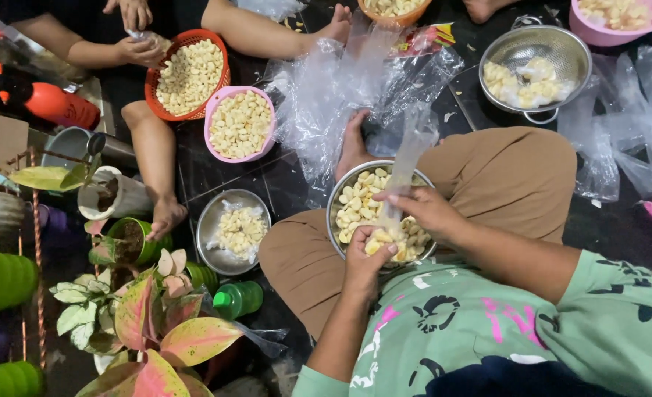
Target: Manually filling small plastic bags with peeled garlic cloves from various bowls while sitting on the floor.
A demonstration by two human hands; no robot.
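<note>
A steel bowl (338, 192) of pale yellow peeled pieces rests on my lap between my crossed legs in brown trousers. Over it, a narrow clear plastic bag (407, 158) stands upright, its lower end filled with the same pieces. My left hand (362, 261) cups the filled bottom of the bag at the bowl's near rim. My right hand (427, 209) pinches the bag higher up, above the bowl's right side.
Another person sits at the top left, their hands (138, 48) at an orange basket (219, 51) of pieces. Nearby are a pink basket (212, 121), a small steel bowl (208, 220), a steel colander (561, 44), loose plastic bags (326, 95), a green bottle (239, 298) and potted plants (157, 323).
</note>
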